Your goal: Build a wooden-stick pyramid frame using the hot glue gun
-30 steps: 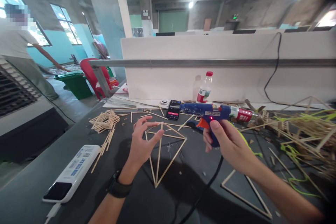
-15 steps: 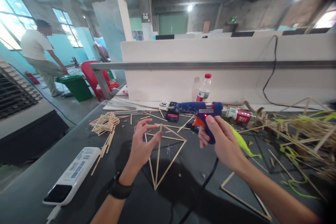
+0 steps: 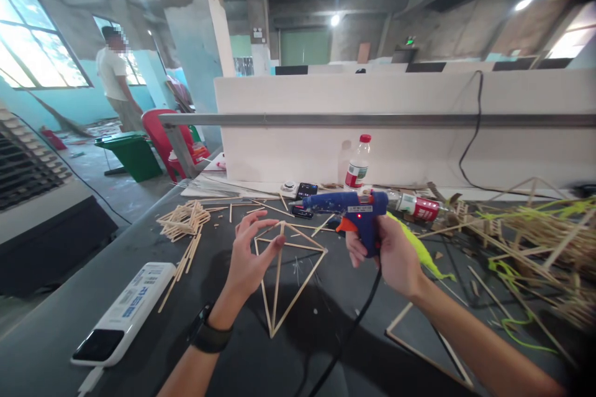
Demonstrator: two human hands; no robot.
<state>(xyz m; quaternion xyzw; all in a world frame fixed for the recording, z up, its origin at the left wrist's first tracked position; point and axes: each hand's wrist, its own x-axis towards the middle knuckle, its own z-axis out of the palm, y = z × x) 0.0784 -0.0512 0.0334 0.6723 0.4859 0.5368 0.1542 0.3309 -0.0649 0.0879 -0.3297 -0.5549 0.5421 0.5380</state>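
My left hand (image 3: 251, 254) is at the top of a wooden stick frame (image 3: 298, 302), thumb and index finger curved about its upper corner. The thumb tip overlaps one long stick. The frame's thin sticks meet in a point towards me. In my right hand (image 3: 395, 254) is a blue hot glue gun (image 3: 347, 203) with an orange trigger and a lit red light. Its nozzle points left, above and slightly right of the frame's upper corner. A black cord hangs from its handle. Another stick frame (image 3: 419, 356) lies partly under my right forearm.
A stick pile (image 3: 184, 221) and a white power bank (image 3: 125, 313) lie at left. Behind the glue gun are a phone (image 3: 307, 190), an upright bottle (image 3: 357, 164) and a lying bottle (image 3: 419, 206). Sticks and yellow-green netting (image 3: 507, 267) clutter the right. A person (image 3: 116, 77) stands far left.
The glue gun has come slightly lower and left, levelling out in my right hand. My left hand stays at the frame's corner. The person in the background has moved right.
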